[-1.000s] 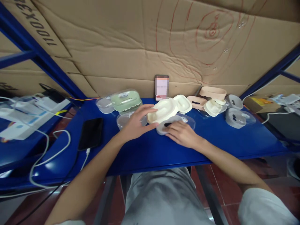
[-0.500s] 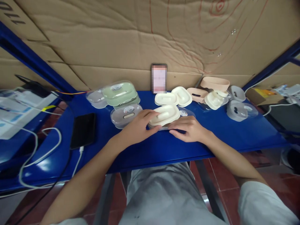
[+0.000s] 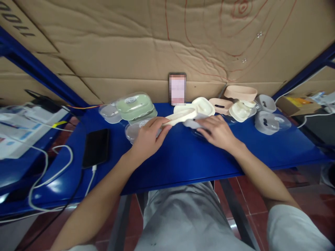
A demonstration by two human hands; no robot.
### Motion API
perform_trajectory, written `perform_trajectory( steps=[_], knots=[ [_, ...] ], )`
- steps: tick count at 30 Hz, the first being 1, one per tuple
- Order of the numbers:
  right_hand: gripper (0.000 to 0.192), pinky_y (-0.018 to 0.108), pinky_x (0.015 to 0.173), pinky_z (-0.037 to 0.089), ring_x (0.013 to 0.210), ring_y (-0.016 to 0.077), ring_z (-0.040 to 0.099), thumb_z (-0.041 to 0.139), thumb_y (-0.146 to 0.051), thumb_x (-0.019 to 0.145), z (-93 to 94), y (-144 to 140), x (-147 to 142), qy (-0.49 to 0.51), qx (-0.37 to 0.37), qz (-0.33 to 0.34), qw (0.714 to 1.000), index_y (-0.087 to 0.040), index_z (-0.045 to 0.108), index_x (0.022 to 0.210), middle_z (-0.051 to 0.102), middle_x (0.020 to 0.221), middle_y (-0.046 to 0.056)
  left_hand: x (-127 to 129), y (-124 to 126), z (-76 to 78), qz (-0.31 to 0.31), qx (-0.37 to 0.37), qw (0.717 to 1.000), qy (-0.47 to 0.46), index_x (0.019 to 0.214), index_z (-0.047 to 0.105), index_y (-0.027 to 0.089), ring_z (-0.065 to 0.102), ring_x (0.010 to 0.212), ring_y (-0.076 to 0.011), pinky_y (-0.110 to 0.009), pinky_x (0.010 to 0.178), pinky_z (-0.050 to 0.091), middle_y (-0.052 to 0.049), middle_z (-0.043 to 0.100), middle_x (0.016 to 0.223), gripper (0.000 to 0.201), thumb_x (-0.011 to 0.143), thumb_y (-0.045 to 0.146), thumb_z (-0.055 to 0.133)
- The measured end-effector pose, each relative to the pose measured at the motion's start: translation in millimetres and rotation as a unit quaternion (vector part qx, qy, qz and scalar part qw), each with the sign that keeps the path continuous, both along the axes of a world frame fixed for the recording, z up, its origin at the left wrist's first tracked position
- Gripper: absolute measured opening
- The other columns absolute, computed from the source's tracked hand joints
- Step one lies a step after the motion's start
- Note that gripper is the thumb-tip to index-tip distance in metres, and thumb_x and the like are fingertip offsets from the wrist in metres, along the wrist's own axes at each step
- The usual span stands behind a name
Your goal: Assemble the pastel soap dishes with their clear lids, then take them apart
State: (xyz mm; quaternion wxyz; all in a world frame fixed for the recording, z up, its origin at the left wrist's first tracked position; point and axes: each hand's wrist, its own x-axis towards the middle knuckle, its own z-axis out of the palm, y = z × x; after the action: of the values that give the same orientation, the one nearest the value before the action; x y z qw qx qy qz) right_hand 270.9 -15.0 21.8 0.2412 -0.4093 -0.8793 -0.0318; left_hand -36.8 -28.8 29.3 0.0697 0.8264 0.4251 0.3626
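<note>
My left hand (image 3: 150, 137) pinches the near left end of a cream oval plastic tray (image 3: 180, 116), raised and tilted above the table. My right hand (image 3: 218, 132) grips a greyish plastic piece (image 3: 194, 123), close against the tray's right end; its fingers partly cover it. Under the right fingers a clear plastic lid (image 3: 198, 134) lies on the blue table. Just behind sit more cream pieces, one of them a rounded tray (image 3: 204, 104). Beside my left hand is a grey box with a clear cover (image 3: 131, 132), partly hidden by the fingers.
Green boxes under a clear cover (image 3: 136, 106) stand at the back left. Peach boxes (image 3: 240, 92) and grey boxes (image 3: 265, 122) are at the right. A phone (image 3: 177, 89) leans on the cardboard wall. A black device (image 3: 95, 148) with a white cable lies left.
The cream tray has been lifted and tilted by my left hand. My right hand has moved up and away from the table edge, now with the greyish piece in its fingers.
</note>
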Motion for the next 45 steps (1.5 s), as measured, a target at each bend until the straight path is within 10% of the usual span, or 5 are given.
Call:
perform_trajectory(
  steps=[7,20,38,45],
  knots=[
    [0.036,0.052,0.099,0.057,0.107,0.0313,0.074,0.060,-0.043,0.106,7.7,3.8,10.5,0.116,0.023,-0.016,0.993,-0.023,0.076,0.132,0.080,0.119,0.010,5.5,-3.7,-13.2,-0.178,-0.059,0.965,0.184,0.106,0.068,0.022,0.072,0.101,-0.0238,-0.039,0.096,0.055,-0.005,0.074,0.111,0.011,0.104,0.031,0.063],
    [0.043,0.049,0.105,0.052,0.123,0.0298,0.066,0.059,-0.037,0.108,-20.8,-26.9,-40.9,-0.057,-0.068,0.199,0.976,-0.022,0.065,0.148,0.073,0.135,0.014,5.9,-3.4,-13.5,-0.165,-0.030,0.959,0.230,0.137,0.058,0.024,0.056,0.135,-0.0354,-0.052,0.114,0.046,-0.013,0.059,0.141,0.049,0.092,0.027,0.077],
    [0.049,0.053,0.122,0.044,0.142,0.0291,0.059,0.057,-0.045,0.109,-16.6,-13.9,-27.7,-0.050,-0.069,0.183,0.979,-0.020,0.058,0.152,0.066,0.150,0.015,-5.3,9.4,-20.7,-0.152,-0.078,0.965,0.199,0.135,0.067,0.023,0.059,0.139,-0.0324,-0.050,0.120,0.047,-0.012,0.062,0.150,0.043,0.096,0.040,0.075],
    [0.040,0.050,0.126,0.042,0.142,0.0243,0.061,0.052,-0.025,0.111,-26.9,-15.1,-34.4,-0.071,-0.048,0.189,0.978,-0.024,0.063,0.149,0.068,0.149,0.012,-2.6,6.6,-16.3,-0.159,-0.044,0.955,0.246,0.118,0.072,0.022,0.067,0.115,-0.0280,-0.047,0.107,0.052,-0.008,0.071,0.123,0.023,0.095,0.025,0.074]
  ],
)
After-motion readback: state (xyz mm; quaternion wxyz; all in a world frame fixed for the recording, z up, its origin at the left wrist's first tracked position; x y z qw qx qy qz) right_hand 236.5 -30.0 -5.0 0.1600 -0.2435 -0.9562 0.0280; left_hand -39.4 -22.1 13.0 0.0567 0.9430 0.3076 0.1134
